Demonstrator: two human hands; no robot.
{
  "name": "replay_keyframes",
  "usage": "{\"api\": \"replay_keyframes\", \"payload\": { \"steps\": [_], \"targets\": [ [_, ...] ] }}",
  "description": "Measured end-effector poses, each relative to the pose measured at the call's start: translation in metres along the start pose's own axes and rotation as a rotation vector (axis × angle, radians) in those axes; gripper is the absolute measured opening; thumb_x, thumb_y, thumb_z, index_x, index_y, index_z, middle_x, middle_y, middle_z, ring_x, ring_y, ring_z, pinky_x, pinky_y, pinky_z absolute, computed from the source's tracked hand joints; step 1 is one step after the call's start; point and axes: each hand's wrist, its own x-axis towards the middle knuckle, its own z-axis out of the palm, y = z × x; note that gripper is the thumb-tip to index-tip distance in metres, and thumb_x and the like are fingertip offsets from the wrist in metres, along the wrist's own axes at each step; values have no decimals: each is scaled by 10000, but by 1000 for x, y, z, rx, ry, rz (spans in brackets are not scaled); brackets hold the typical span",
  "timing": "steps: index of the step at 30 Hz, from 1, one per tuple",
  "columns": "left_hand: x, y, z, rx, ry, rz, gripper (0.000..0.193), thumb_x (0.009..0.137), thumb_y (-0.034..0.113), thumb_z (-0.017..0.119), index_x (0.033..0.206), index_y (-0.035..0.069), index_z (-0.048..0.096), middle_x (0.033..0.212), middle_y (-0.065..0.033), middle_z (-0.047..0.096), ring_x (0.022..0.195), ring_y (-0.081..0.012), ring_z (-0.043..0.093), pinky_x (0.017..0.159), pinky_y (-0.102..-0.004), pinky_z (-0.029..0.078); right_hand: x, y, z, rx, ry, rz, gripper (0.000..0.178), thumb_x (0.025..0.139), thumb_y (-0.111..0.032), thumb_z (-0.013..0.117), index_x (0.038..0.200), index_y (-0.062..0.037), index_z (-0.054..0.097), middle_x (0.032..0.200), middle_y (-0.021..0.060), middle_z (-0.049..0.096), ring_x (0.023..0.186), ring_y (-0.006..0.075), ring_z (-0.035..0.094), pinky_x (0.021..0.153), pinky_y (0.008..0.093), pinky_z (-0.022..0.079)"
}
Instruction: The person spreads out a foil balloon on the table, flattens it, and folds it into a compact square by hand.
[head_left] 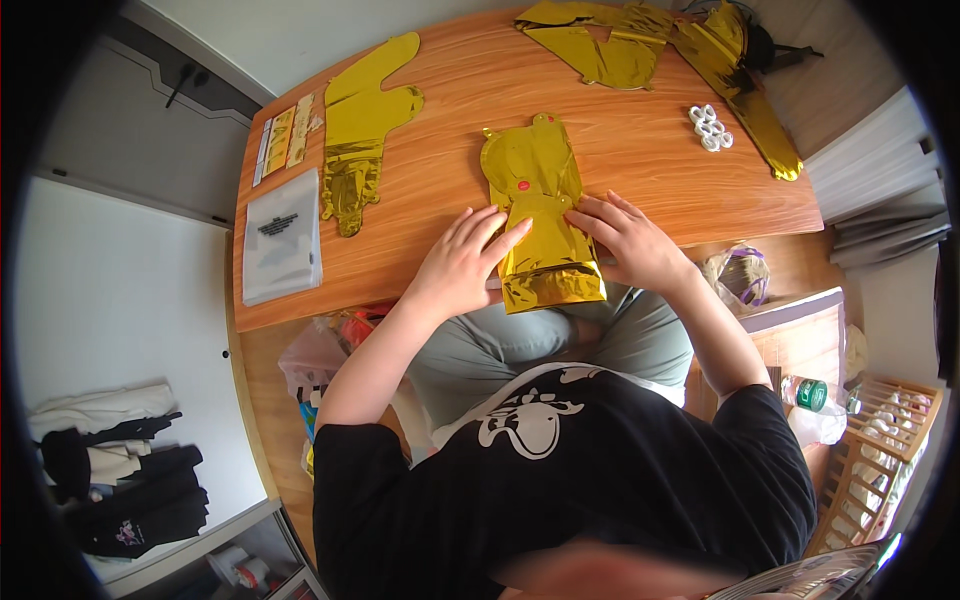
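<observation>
— Where's the gold foil balloon [541, 215]?
— Flat on the wooden tabletop [640, 165], its lower end at the near edge.
— And the hands?
— Left hand [462, 262] and right hand [629, 240] both spread flat, pressing its sides, gripping nothing.

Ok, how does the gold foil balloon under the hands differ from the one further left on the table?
The folded gold balloon lies under both hands, left hand and right hand, overhanging the table edge. The left gold balloon lies untouched, spread flat, longer and narrower. Both are deflated shiny gold foil.
</observation>
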Motion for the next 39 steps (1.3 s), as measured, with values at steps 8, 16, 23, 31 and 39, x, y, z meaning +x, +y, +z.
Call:
{"api": "replay_keyframes", "payload": {
  "steps": [8,16,23,31,39],
  "targets": [
    [-2,-3,5,-49,49,-40,792,781,236,803,1506,155,494,1423,-120,557,1365,-312,510,1131,-483,422,0,-2,0,-53,132,-134,647,787,-173,768,1400,-86,578,1457,132,577,1317,335,573,1143,492,440],
    [-1,-3,-1,-88,61,-41,638,817,182,765,1429,143,587,1421,-76,577,1328,-301,535,1090,-463,450,6,-3,3,35,229,-138,387,817,-75,725,1204,-70,704,1218,100,719,1194,324,651,1035,446,512],
    [8,-10,-2,-209,124,-54,371,894,183,703,1254,92,703,1263,-72,675,1222,-293,598,1039,-428,480,9,1,7,127,257,-47,302,808,-66,740,1109,-49,726,1138,128,732,1126,338,672,983,447,529],
    [24,-8,0,-430,80,-443,390,973,317,708,1248,42,673,941,-140,742,878,-356,703,800,-417,558,31,-7,-9,377,53,570,237,963,-183,732,1070,22,676,936,173,734,867,233,710,766,317,530],
    [23,-12,21,-709,274,-591,591,976,139,731,1490,17,466,1018,-162,778,929,-147,729,822,-269,541,43,-8,-2,582,238,636,293,964,-184,733,1136,29,629,910,152,764,812,181,717,731,320,534]
  ]
}}
